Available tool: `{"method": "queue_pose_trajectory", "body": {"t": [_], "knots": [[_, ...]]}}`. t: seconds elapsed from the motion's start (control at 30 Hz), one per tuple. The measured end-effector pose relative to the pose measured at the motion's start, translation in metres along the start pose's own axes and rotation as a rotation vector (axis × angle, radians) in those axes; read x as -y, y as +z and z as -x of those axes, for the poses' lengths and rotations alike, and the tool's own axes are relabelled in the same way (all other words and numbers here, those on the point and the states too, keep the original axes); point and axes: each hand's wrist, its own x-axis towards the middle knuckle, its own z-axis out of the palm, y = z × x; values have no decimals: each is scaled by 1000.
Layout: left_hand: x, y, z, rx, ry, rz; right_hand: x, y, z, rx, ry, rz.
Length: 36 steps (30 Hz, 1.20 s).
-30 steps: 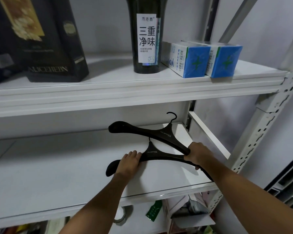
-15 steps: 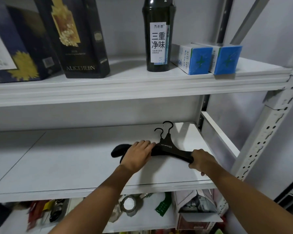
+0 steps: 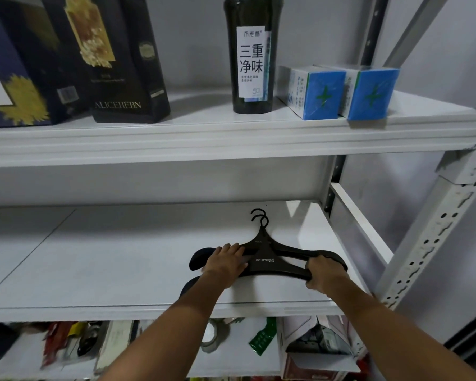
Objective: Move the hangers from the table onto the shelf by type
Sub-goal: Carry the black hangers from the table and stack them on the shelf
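Observation:
Two black wide-shouldered hangers (image 3: 270, 257) lie stacked flat on the middle white shelf (image 3: 107, 257), at its right part, hooks pointing to the back wall. My left hand (image 3: 227, 261) rests with straight fingers on the left arms of the hangers. My right hand (image 3: 323, 273) grips the right arm of the front hanger, fingers curled round it. The upper hanger's right tip shows just past my right hand.
The shelf above carries dark gift boxes (image 3: 121, 59), a dark bottle (image 3: 252, 53) and two blue-and-white cartons (image 3: 341, 92). A perforated upright (image 3: 429, 243) stands at the right. The shelf below holds tape, packets and an open carton (image 3: 316, 347).
The two hangers, fanned apart one second ago, now lie nearly one on the other, flat on the shelf. Both hands stayed on them while they came down.

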Motion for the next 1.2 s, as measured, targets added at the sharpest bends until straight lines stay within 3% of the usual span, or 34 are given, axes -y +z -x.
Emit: {"method": "queue_pose_trajectory", "body": {"t": [0.17, 0.5, 0.73, 1.2], "knots": [[-3, 19, -11, 92, -42, 18, -5, 12, -13, -33, -11, -6], [-4, 36, -22, 63, -58, -7, 3, 24, -30, -367, -265, 181], [-2, 35, -34, 67, -83, 41, 2, 27, -42, -185, -146, 329], [-4, 26, -54, 110, -109, 44, 11, 20, -55, -180, -24, 315]]}}
